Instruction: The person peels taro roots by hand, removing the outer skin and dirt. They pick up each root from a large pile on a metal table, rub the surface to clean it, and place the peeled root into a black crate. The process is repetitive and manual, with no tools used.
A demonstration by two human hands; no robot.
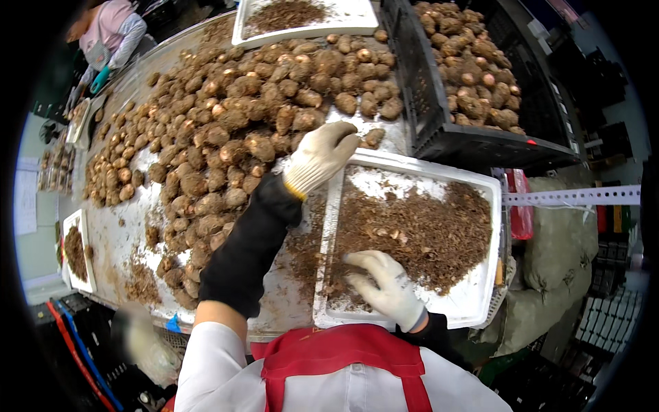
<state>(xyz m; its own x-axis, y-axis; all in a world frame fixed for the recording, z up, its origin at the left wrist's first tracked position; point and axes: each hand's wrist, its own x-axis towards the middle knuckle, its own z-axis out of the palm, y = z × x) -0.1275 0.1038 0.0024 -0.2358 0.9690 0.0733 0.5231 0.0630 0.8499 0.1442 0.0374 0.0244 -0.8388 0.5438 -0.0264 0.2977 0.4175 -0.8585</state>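
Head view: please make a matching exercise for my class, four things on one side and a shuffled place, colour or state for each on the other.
Column one
1. Left hand
2. Apron
3. Crate
4. Right hand

Column two
A. Holds a heap of brown roots
B. Over the near part of the white tray
C. Beside the tray's far left corner
D. Red

Pairs: 1-C, 2-D, 3-A, 4-B

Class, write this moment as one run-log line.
left hand: near brown tubers | right hand: over debris in white tray | black crate: holding tubers
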